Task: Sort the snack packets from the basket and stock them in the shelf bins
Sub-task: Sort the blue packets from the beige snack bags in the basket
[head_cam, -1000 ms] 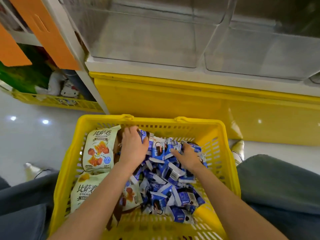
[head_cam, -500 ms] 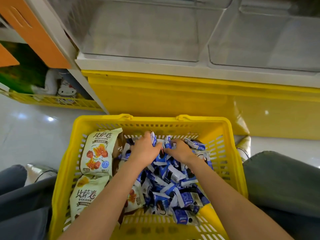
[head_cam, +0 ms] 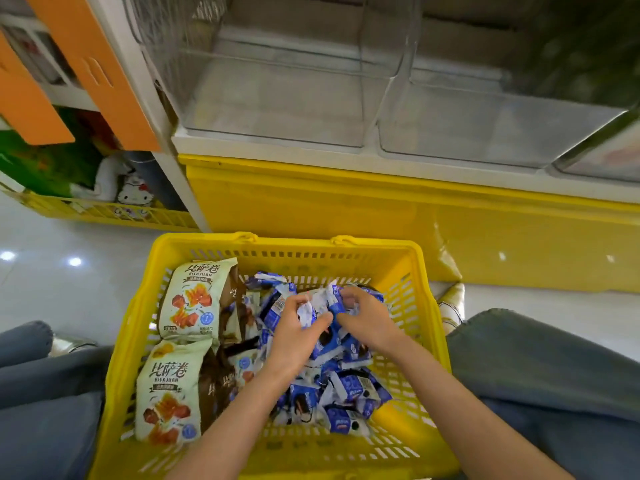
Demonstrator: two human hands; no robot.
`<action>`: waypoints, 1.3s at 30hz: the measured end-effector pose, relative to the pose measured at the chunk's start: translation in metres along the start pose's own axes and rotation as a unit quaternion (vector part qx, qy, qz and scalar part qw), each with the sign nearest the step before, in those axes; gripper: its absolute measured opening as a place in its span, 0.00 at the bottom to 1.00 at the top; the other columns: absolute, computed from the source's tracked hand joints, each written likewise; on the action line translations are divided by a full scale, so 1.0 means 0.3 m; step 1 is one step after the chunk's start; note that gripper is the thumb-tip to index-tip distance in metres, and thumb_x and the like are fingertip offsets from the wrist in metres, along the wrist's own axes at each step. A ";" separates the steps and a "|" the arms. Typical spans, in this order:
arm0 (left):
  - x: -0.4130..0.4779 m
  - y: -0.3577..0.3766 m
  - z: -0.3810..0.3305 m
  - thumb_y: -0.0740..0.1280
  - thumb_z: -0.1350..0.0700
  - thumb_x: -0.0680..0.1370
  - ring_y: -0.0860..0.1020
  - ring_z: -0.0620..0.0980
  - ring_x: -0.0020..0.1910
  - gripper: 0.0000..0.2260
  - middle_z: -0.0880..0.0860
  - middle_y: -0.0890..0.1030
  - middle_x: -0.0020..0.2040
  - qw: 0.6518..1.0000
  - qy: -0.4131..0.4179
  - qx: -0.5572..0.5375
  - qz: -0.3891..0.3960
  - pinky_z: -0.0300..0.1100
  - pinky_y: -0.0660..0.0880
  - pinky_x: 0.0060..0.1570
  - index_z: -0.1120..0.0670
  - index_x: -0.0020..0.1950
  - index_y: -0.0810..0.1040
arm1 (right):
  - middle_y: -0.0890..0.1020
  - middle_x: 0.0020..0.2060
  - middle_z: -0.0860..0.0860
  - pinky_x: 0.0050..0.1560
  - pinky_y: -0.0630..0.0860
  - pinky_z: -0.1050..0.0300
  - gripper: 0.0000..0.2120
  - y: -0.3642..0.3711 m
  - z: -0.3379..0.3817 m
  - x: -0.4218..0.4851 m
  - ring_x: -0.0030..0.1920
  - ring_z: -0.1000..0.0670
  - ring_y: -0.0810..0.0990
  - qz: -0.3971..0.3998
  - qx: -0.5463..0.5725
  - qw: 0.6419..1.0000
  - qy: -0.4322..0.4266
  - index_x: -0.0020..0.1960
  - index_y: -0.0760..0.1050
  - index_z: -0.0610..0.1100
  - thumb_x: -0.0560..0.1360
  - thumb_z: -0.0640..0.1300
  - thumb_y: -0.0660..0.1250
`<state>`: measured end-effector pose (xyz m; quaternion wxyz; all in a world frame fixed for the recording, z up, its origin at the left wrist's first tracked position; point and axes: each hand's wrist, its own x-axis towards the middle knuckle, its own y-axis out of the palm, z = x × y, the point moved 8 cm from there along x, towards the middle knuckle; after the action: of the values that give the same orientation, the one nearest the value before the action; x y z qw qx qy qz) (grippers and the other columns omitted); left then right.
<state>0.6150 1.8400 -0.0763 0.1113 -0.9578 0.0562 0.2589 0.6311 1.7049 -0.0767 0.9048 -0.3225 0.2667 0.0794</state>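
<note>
The left hand (head_cam: 294,337) and right hand (head_cam: 367,323) together clutch blue packets (head_cam: 313,306), with the clear shelf bins (head_cam: 277,105) ahead and above them.

The basket (head_cam: 294,245) is showing moulded yellow plastic, slotted and lightly glossy. Inside it, the small blue packets (head_cam: 349,386) are glinting like crinkled plastic film. At its left side the cream packets (head_cam: 194,299) are looking smoother, a soft-sheen film with printed faces. Behind the basket, the clear bins (head_cam: 277,98) are reading as transparent hard plastic, slightly hazy. The yellow panel (head_cam: 346,209) below them is shining, smooth painted metal or plastic; which, I cannot tell. Around the basket the floor (head_cam: 69,289) is gleaming, pale and polished, reflecting lamp spots. Flanking the basket, the trousers (head_cam: 536,375) are looking like matt blue-grey denim cloth.
</note>
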 end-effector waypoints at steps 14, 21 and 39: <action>-0.115 0.159 0.221 0.67 0.46 0.75 0.66 0.48 0.64 0.23 0.51 0.64 0.66 0.962 0.006 0.210 0.175 0.40 0.66 0.64 0.50 0.67 0.65 | 0.66 0.68 0.43 0.56 0.70 0.55 0.23 0.072 -0.212 -0.180 0.64 0.43 0.71 0.140 -0.244 0.958 0.055 0.71 0.59 0.42 0.78 0.38 0.59; 0.126 -0.199 0.041 0.65 0.55 0.77 0.69 0.53 0.64 0.21 0.56 0.70 0.65 0.969 0.036 0.193 -0.149 0.44 0.66 0.62 0.59 0.68 0.65 | 0.60 0.73 0.45 0.68 0.59 0.58 0.26 0.015 -0.079 0.005 0.72 0.46 0.60 0.020 -0.173 0.985 0.001 0.75 0.53 0.39 0.80 0.42 0.58; 0.370 -0.183 0.206 0.62 0.57 0.78 0.75 0.55 0.57 0.17 0.56 0.76 0.61 0.982 -0.134 0.080 -0.111 0.43 0.70 0.51 0.57 0.67 0.70 | 0.76 0.58 0.40 0.66 0.63 0.47 0.24 -0.002 -0.225 0.337 0.60 0.41 0.72 0.017 -0.449 0.888 0.096 0.59 0.72 0.37 0.81 0.55 0.50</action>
<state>0.6896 1.9025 -0.1748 0.2223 -0.9028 -0.0451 0.3655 0.6877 1.6592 -0.1741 0.6318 -0.6960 0.2933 0.1745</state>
